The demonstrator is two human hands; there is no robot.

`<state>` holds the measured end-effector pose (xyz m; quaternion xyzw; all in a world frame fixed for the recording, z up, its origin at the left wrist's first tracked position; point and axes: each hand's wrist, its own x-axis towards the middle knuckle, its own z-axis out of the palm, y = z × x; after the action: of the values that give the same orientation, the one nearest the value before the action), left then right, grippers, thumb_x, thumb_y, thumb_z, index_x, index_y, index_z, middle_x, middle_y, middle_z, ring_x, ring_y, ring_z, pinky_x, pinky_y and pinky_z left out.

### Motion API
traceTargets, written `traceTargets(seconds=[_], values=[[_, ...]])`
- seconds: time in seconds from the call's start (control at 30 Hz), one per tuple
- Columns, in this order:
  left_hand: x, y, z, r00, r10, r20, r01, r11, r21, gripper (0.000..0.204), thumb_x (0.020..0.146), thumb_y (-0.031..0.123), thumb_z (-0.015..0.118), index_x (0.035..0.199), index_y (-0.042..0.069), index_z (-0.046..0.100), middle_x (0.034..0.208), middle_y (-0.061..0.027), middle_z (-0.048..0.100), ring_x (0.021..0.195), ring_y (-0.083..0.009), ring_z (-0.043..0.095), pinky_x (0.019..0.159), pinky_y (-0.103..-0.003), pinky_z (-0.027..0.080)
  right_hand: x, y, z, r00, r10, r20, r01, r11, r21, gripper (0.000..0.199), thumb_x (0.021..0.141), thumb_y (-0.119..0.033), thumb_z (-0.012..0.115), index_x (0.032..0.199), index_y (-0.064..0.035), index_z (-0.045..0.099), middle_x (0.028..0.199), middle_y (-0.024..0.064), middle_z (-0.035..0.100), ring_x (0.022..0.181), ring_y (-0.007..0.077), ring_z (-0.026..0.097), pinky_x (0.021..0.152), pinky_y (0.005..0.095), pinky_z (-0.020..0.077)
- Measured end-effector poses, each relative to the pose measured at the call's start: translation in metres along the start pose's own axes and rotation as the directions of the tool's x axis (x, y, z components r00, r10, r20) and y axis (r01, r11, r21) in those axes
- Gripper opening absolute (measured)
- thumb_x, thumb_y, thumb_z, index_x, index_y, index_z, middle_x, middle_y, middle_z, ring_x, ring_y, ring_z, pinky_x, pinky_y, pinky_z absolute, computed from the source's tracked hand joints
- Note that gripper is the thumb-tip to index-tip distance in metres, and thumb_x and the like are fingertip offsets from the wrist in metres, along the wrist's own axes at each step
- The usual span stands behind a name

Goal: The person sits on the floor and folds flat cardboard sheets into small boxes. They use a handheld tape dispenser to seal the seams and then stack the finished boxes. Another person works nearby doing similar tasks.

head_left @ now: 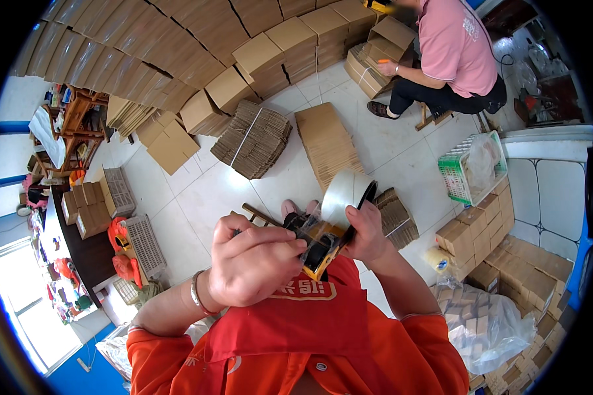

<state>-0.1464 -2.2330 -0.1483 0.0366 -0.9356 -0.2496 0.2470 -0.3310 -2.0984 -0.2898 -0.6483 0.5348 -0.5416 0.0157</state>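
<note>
My right hand (366,232) grips a tape dispenser (323,245) with an orange and black frame, held close in front of my chest. A wide roll of clear tape (341,196) sits on it, tilted up and to the right. My left hand (252,258) is closed at the dispenser's near end, fingers pinched on the part by the blade; whether it holds the tape's end I cannot tell. My feet show on the tiled floor just beyond the dispenser. I wear an orange top with a red apron.
Bundles of flat cardboard (254,138) and a second stack (328,143) lie on the floor ahead. Folded boxes (178,39) are piled along the back. A person in a pink shirt (451,49) sits at the far right handling a box. A green crate (471,168) and small boxes (507,263) stand right.
</note>
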Motion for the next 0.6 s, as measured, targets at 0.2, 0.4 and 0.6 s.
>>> traceTargets(seconds=[0.2, 0.4, 0.6], values=[[0.001, -0.001, 0.001, 0.966, -0.252, 0.058, 0.258, 0.916, -0.307, 0.029, 0.065, 0.004, 0.078, 0.093, 0.009, 0.072, 0.099, -0.0021, 0.069, 0.083, -0.0193, 0.062, 0.075, -0.032, 0.039, 0.004, -0.004, -0.002, 1.000, 0.008, -0.001, -0.008, 0.999, -0.046, 0.083, 0.072, -0.024, 0.079, 0.141, -0.0076, 0.035, 0.107, 0.0147, 0.062, 0.081, 0.0328, 0.063, 0.065, 0.0419, 0.0503], [0.000, -0.004, -0.008, 0.991, -0.100, 0.092, 0.113, 0.983, -0.148, 0.036, 0.061, 0.010, 0.077, 0.096, 0.015, 0.076, 0.106, -0.0021, 0.067, 0.084, -0.0163, 0.059, 0.074, -0.031, 0.039, 0.012, -0.010, -0.002, 1.000, 0.007, -0.004, -0.007, 0.999, -0.053, 0.083, 0.070, -0.024, 0.079, 0.139, -0.0076, 0.037, 0.106, 0.0155, 0.062, 0.079, 0.0337, 0.063, 0.064, 0.0428, 0.0495], [-0.002, -0.003, -0.007, 0.997, -0.057, 0.048, 0.061, 0.994, -0.094, 0.035, 0.059, 0.013, 0.077, 0.094, 0.015, 0.075, 0.109, -0.0015, 0.069, 0.084, -0.0136, 0.059, 0.075, -0.029, 0.036, 0.008, -0.011, -0.007, 0.994, 0.008, 0.109, 0.003, 0.994, -0.107, 0.082, 0.079, -0.028, 0.080, 0.140, -0.0062, 0.029, 0.106, 0.0147, 0.067, 0.084, 0.0308, 0.069, 0.070, 0.0394, 0.0552]])
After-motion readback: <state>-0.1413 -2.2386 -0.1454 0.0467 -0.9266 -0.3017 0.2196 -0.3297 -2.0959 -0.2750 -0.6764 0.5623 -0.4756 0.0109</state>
